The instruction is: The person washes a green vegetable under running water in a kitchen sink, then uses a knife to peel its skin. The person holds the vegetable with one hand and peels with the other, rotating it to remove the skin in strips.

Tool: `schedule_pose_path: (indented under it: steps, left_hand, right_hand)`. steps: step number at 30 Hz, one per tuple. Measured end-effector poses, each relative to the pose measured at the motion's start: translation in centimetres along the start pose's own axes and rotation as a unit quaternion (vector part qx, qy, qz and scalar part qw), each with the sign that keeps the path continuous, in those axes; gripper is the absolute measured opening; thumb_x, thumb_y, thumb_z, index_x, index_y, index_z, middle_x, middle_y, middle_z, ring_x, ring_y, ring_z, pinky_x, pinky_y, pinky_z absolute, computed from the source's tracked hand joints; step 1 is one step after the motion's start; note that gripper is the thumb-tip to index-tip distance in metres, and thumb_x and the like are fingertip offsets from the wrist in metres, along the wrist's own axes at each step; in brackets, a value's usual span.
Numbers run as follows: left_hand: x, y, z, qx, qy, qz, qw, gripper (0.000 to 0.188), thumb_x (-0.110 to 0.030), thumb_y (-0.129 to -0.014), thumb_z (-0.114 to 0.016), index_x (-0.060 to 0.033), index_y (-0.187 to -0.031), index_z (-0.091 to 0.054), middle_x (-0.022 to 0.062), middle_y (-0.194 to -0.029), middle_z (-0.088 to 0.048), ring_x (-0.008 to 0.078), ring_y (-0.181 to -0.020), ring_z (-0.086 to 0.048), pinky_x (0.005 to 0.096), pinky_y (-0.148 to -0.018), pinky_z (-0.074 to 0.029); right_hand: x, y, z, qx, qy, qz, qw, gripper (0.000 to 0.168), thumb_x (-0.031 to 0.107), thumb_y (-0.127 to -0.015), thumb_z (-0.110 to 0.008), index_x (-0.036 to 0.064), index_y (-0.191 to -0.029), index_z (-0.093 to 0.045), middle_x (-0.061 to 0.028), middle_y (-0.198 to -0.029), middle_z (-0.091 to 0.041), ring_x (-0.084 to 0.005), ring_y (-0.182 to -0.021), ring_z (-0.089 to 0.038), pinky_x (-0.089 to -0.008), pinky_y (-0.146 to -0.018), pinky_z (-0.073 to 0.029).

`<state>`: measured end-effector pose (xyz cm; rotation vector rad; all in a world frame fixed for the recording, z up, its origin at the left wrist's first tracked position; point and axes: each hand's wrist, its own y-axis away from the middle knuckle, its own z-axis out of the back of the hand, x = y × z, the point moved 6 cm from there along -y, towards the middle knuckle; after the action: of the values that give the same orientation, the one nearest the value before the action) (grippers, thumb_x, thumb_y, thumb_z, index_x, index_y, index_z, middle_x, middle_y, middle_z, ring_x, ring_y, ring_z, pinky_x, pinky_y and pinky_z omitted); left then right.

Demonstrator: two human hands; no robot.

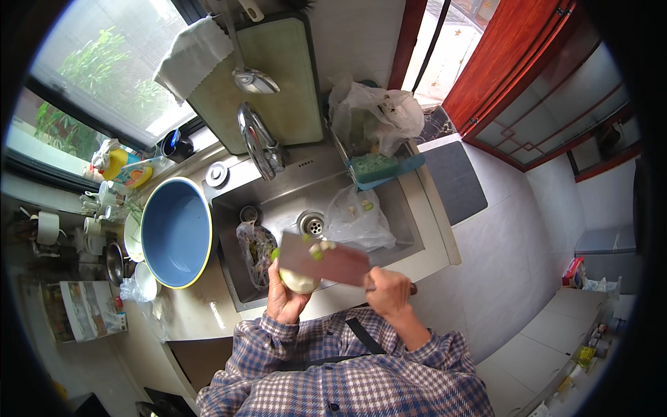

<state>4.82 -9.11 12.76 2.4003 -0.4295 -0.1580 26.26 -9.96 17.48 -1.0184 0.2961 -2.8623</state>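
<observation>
My left hand (287,299) grips a round, partly peeled vegetable (300,281), whitish with bits of green skin, at the near edge of the sink. In my right hand (388,292) is the handle of a cleaver (325,260). Its broad blade reaches left over the vegetable and hides part of it. Small green and white pieces (319,251) show at the blade. Beyond it lies the stainless steel sink (281,200) with its drain (313,224). A clear plastic bag (359,219) with a few green scraps rests right of the drain.
Another plastic bag (256,255) with dark contents lies in the sink's left side. A large blue basin (177,234) stands left of the sink. The faucet (256,143) rises behind, before a cutting board (281,88). A rack with a green sponge (374,168) is at the right.
</observation>
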Motion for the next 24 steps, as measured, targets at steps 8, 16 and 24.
schedule_pose_path:
  steps: [8,16,24]
  left_hand:
    - [-0.1,0.0,-1.6,0.069,0.021,0.057,0.996,0.058,-0.047,-0.087,-0.064,-0.0036,-0.123,-0.053,0.0189,-0.110,-0.058,0.0328,-0.104,-0.058,0.0461,-0.091,-0.051]
    - [-0.6,1.0,-3.3,0.061,-0.076,0.011,0.995,0.053,-0.042,-0.091,-0.061,-0.0054,-0.129,-0.054,0.0170,-0.120,-0.061,0.0341,-0.107,-0.061,0.0509,-0.095,-0.050]
    - [-1.7,0.5,-2.9,0.148,-0.164,0.015,0.975,0.061,-0.048,-0.091,-0.055,-0.0028,-0.132,-0.052,0.0204,-0.115,-0.062,0.0364,-0.101,-0.061,0.0501,-0.092,-0.053]
  right_hand:
    - [-2.7,-0.8,2.1,-0.027,0.022,-0.062,0.997,0.018,0.010,-0.077,-0.063,0.006,-0.065,-0.051,-0.0140,-0.056,-0.055,-0.0363,-0.050,-0.056,-0.0457,-0.046,-0.039]
    - [-1.9,-0.3,2.2,-0.015,0.013,-0.042,0.999,0.022,0.010,-0.078,-0.064,0.006,-0.063,-0.048,-0.0137,-0.055,-0.054,-0.0361,-0.049,-0.055,-0.0459,-0.046,-0.039]
    - [-2.1,-0.3,3.1,-0.035,0.009,-0.031,0.999,0.020,0.009,-0.077,-0.064,0.007,-0.063,-0.050,-0.0129,-0.055,-0.054,-0.0353,-0.049,-0.055,-0.0453,-0.046,-0.040]
